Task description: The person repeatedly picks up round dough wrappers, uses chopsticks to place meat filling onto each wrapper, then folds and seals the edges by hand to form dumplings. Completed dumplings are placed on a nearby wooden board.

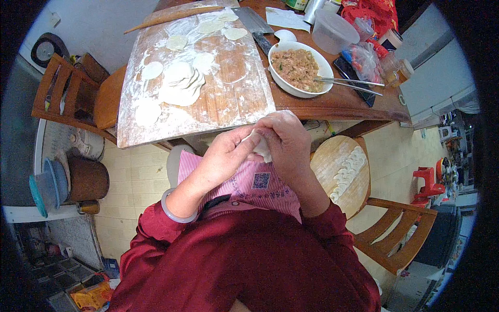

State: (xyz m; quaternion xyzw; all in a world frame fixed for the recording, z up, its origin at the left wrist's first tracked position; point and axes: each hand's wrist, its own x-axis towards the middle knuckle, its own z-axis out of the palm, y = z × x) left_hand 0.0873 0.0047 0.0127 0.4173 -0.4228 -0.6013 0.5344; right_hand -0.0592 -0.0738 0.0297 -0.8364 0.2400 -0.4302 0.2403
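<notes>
Both my left hand (233,148) and my right hand (287,134) are closed around one dumpling (262,149), thumbs and fingers pinching its dough edge. They hold it above my lap, just off the near edge of a floured wooden board (230,101). A stack of round dough wrappers (182,87) lies on that board, with several single wrappers (152,70) scattered around it. To the right stands a white bowl of minced filling (295,66), metal chopsticks (347,81) resting across its rim. My fingers hide most of the dumpling.
A rolling pin (171,19) lies along the board's far side, near a cleaver (253,20). Behind the bowl are a plastic tub (334,33) and a dark phone (353,80). Lower right, a round wooden board (325,171) on a chair (393,234) carries rows of folded dumplings (348,173).
</notes>
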